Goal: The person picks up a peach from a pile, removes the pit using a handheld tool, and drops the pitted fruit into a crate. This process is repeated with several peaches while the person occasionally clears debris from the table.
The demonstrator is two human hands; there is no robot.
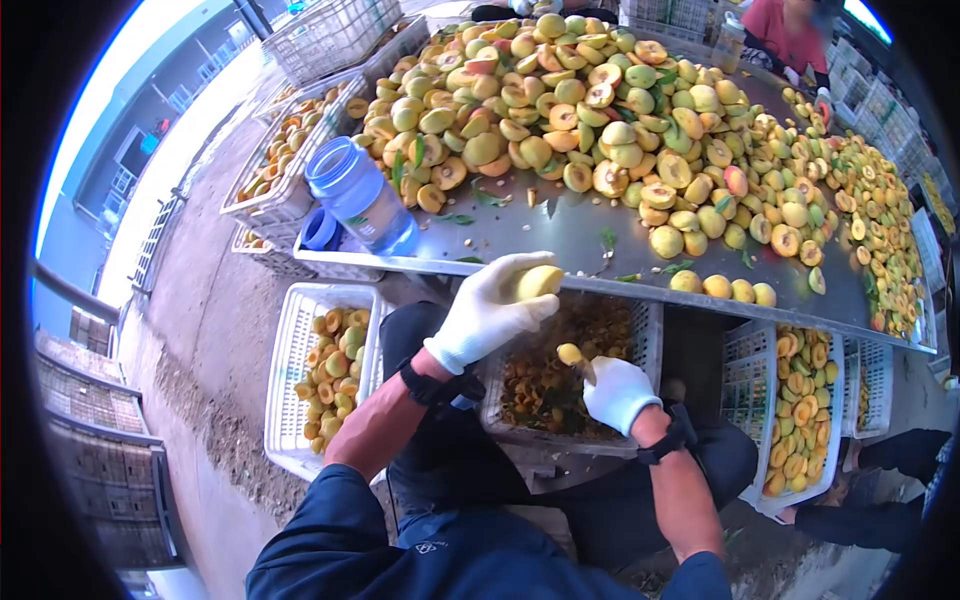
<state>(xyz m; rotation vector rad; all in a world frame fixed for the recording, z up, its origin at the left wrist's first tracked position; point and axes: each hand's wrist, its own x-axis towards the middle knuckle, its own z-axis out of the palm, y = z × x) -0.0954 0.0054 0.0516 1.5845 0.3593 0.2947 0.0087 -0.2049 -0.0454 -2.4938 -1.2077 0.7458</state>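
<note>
My left hand (493, 308), in a white glove, is closed around a yellow-green fruit (539, 283) just in front of the metal table's edge. Lower and to the right, my right hand (618, 392), also gloved in white, grips a small tool (582, 364) with a yellowish rounded end; its exact shape is hard to make out. Beneath both hands is a crate (648, 345) holding dark scraps and pits. Halved and whole fruits (620, 155) are heaped on the metal table (520, 225) beyond.
A blue-tinted bottle (362, 195) stands on the table's left, beside a blue lid (319, 229). Crates of fruit flank me at left (285, 400) and right (745, 360). Across the table is a person in red (780, 40); another person's dark-clothed legs (880, 510) show at lower right.
</note>
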